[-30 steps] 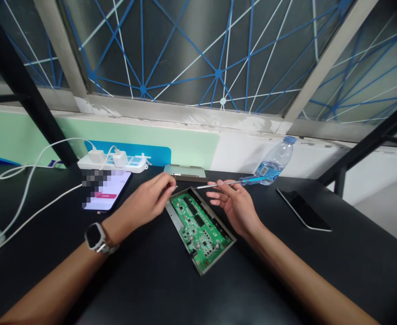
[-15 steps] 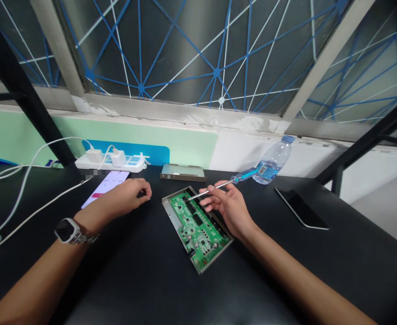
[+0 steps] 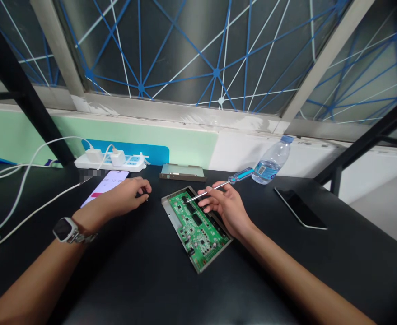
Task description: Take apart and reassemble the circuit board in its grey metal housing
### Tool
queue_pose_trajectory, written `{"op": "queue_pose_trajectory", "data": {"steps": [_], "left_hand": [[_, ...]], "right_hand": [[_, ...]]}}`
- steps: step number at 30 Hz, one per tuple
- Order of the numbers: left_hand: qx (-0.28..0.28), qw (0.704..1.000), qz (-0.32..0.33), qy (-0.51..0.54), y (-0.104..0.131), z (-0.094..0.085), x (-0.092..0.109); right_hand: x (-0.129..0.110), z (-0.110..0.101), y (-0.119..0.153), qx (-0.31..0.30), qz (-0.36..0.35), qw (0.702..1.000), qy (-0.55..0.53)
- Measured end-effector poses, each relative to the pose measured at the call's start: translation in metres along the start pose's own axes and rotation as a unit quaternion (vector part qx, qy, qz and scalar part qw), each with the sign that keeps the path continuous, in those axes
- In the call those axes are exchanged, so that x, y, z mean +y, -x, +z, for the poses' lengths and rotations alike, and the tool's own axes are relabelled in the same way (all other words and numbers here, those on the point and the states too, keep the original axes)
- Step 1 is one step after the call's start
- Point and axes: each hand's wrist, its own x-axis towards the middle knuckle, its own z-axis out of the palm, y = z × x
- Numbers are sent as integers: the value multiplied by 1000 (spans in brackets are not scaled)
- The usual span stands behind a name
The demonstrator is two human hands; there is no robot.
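My right hand (image 3: 230, 210) grips a screwdriver (image 3: 241, 175) by its metal shaft; the blue, see-through handle points up and to the right. Its tip is at a black part near the far end of a green circuit board (image 3: 201, 237), which sits in a shallow metal casing (image 3: 174, 218). Whether the tip touches cannot be made out. Left of the board, my left hand (image 3: 128, 195) hovers with curled fingers. A tiny bright thing shows at its fingertips, too small to name. The left wrist wears a watch (image 3: 66, 230).
Under my left forearm lies a lit phone (image 3: 112, 180), beside a power strip (image 3: 133, 162) with white cables (image 3: 25, 180). A metal cover (image 3: 182, 172) rests against the wall. At the right are a water bottle (image 3: 269, 164) and a dark phone (image 3: 298, 207) on the black table (image 3: 144, 280).
The screwdriver handle has shifted slightly left and down, while its tip stays at nearly the same place on the board. My left fingers have shifted a little.
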Motion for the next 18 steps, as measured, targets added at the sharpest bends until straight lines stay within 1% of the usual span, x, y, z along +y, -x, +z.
{"op": "queue_pose_trajectory", "data": {"steps": [5,11,14,18], "left_hand": [[-9,1000,-12,0,0,6,2],[10,1000,2,30,-2,13,0],[6,1000,6,27,-3,14,-1],[-13,1000,3,27,-3,12,-2]], "right_hand": [[1,0,0,-5,-6,1000,3],[1,1,1,-3,1,1000,8],[1,1,1,-4,1,1000,6],[2,1,0,-6,-1,1000,5]]}}
